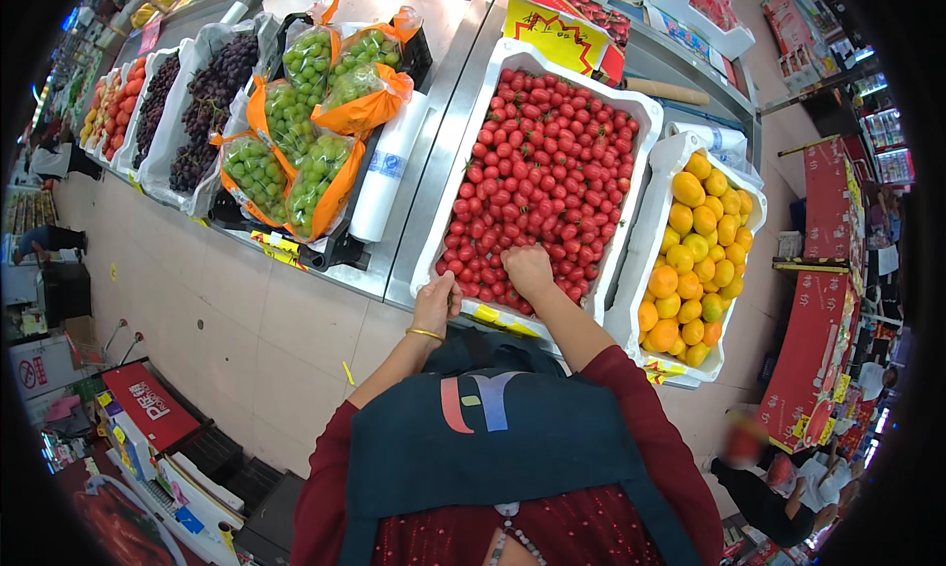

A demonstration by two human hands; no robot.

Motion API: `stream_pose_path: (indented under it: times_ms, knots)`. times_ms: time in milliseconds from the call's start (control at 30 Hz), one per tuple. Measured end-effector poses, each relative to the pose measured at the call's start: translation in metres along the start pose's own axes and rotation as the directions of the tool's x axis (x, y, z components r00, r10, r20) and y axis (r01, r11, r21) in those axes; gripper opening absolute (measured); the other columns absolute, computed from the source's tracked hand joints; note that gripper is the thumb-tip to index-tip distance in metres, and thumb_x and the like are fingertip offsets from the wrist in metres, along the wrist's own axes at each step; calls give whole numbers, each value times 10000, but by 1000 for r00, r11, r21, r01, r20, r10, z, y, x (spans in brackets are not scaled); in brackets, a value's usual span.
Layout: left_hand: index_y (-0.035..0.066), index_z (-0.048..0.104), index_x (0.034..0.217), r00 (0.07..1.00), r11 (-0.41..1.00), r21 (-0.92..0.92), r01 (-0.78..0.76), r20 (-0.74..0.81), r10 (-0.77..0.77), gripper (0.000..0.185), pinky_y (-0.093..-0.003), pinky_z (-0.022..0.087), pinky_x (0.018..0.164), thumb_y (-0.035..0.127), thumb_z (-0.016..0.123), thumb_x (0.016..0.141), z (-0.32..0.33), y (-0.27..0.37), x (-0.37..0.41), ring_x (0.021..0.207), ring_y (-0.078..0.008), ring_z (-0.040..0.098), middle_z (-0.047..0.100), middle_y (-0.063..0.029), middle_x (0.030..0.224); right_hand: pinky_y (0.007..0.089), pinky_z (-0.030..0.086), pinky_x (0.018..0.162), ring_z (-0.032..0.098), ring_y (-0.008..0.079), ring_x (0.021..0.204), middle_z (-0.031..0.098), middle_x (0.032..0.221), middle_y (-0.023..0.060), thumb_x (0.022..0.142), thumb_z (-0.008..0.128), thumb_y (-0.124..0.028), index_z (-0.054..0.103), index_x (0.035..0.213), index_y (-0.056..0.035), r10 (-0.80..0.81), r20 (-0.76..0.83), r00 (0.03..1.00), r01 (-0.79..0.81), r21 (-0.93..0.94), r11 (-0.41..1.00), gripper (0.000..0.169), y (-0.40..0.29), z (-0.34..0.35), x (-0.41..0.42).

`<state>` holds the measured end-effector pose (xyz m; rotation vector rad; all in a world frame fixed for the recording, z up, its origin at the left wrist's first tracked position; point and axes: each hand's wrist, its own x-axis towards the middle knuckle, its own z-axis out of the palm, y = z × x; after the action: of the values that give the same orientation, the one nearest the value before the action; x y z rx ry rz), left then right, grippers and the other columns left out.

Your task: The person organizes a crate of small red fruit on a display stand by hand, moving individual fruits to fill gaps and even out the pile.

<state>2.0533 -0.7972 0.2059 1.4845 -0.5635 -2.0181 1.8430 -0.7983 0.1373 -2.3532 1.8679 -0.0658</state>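
Note:
A white foam crate (641,115) full of red cherry tomatoes (547,167) lies in front of me. My right hand (528,269) rests on the tomatoes near the crate's near side, its fingers curled downward; what is under the fingers is hidden. At the crate's near left corner is my left hand (437,300), with fingers bent and a gold bangle on the wrist. Something small and dark may be between its fingers, too small to tell. A yellow label is fixed to the crate's near wall.
Right of the tomatoes stands a foam crate (628,300) of yellow-orange mandarins (691,248). To the left are a plastic bag roll (388,171), bagged green grapes (284,123) and crates of dark grapes (214,108). A cardboard tube (665,91) lies behind. People stand at the lower right.

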Motion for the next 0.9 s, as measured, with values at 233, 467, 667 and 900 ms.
stream_pose_path:
  times_ms: [233,467,667,900]
  knots:
    - [112,543,737,1000,1000,-1,6,-4,-6,315,-215,331,434,341,535,953,-1,-2,4,473,-98,457,526,-5,614,378,506,566,661,225,631,654,683,76,771,560,-143,622,702,-99,169,-39,985,-167,50,985,103,-6,5,-2]
    - [105,599,837,993,994,62,92,63,-95,298,-229,421,550,346,492,975,10,-4,2,625,-104,541,588,0,724,406,482,523,629,293,586,638,667,111,779,625,-217,638,763,-81,554,57,831,-443,672,594,137,-52,-63,-46]
    - [104,607,892,972,992,-19,121,206,-114,264,-240,443,589,329,499,977,12,-24,11,715,-102,569,613,-10,814,394,492,599,640,283,707,642,759,99,816,626,-196,672,830,-92,310,-24,950,-212,681,701,114,-82,-89,-55]
    - [131,470,744,993,987,-111,116,30,-113,353,-195,289,423,407,519,957,3,12,-4,496,-78,399,466,4,635,426,508,644,620,308,775,608,833,128,802,635,-212,672,852,-73,504,-129,854,-387,490,781,152,-3,-58,-56]
